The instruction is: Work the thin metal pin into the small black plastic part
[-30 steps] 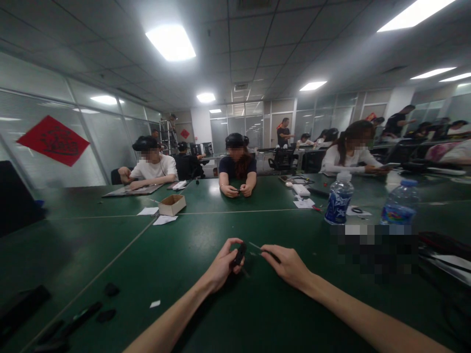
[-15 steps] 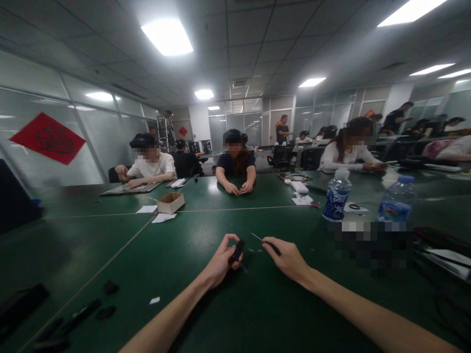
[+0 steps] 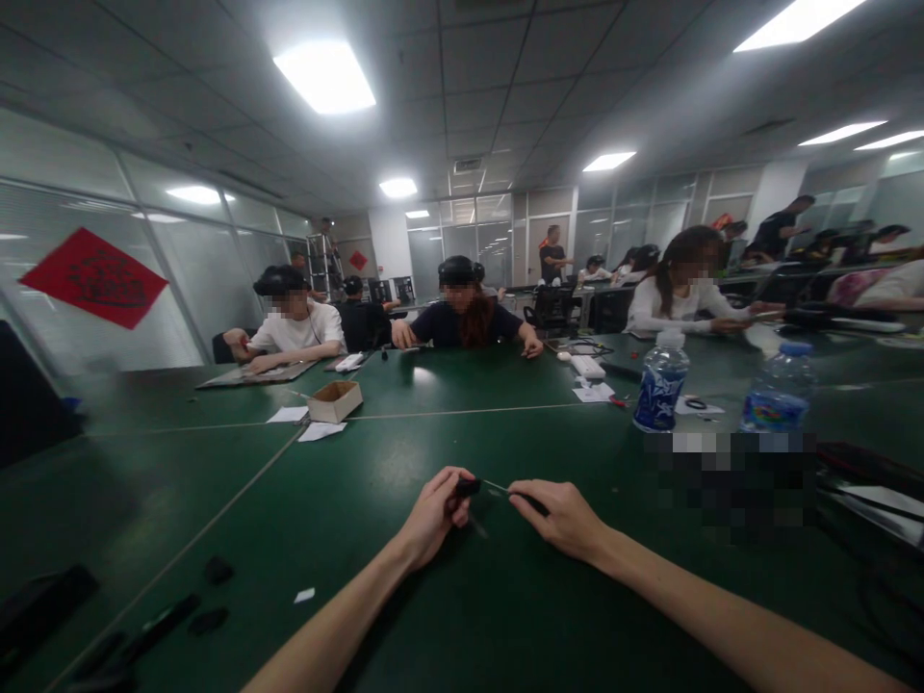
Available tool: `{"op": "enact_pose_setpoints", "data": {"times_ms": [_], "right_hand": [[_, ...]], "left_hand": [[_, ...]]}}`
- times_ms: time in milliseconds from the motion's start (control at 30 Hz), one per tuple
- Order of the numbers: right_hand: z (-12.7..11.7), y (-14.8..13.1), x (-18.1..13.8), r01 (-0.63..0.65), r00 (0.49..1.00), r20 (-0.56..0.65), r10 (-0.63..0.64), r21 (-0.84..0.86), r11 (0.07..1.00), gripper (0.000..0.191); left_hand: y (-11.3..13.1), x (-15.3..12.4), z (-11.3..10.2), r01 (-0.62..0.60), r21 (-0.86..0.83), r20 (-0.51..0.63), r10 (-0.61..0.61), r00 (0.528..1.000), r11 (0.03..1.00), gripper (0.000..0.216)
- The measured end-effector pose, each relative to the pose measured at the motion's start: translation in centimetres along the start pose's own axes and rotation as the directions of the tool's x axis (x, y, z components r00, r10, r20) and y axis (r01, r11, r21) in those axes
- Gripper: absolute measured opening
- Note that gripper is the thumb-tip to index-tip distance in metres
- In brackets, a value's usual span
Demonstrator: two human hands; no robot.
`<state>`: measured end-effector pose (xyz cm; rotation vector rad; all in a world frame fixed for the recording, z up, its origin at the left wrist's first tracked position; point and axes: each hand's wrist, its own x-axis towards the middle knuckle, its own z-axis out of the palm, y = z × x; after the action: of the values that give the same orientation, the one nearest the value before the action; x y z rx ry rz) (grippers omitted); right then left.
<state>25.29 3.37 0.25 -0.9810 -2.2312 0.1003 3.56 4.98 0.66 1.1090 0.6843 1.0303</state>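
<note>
My left hand (image 3: pixel 435 510) is closed around a small black block-like part (image 3: pixel 468 487), held just above the green table (image 3: pixel 404 616). Its kind cannot be made out. Between thumb and fingers, my right hand (image 3: pixel 559 517) grips a screwdriver (image 3: pixel 498 487) by its dark handle, mostly hidden in the palm. The thin metal shaft points left, its tip at or very near the right end of the black part; contact is too small to tell. A few pale, thin bits lie on the table under the shaft.
Several black pieces (image 3: pixel 208 619) and a white scrap (image 3: pixel 304 596) lie at the left front. An open cardboard box (image 3: pixel 335 402) stands farther back. Two bottles, one white-capped (image 3: pixel 660 383) and one blue-capped (image 3: pixel 778 390), stand at the right. Other people sit across the table.
The black part has turned from steeply tilted to nearly level. The screwdriver's tip has dropped and now meets or nearly meets it. The person opposite has spread their hands apart.
</note>
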Motion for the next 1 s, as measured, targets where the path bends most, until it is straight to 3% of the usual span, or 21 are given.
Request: {"op": "enact_pose_setpoints", "data": {"times_ms": [333, 1000], "right_hand": [[0.11, 0.25, 0.05, 0.015, 0.998, 0.056, -0.014, -0.009, 1.000, 0.027], [-0.20, -0.01, 0.10, 0.002, 0.996, 0.094, -0.005, 0.023, 1.000, 0.027]], "left_hand": [[-0.16, 0.27, -0.51, 0.011, -0.114, -0.012, -0.012, 1.000, 0.993, 0.026], [0.01, -0.08, -0.05, -0.030, -0.015, 0.010, 0.030, 1.000, 0.999, 0.027]]}}
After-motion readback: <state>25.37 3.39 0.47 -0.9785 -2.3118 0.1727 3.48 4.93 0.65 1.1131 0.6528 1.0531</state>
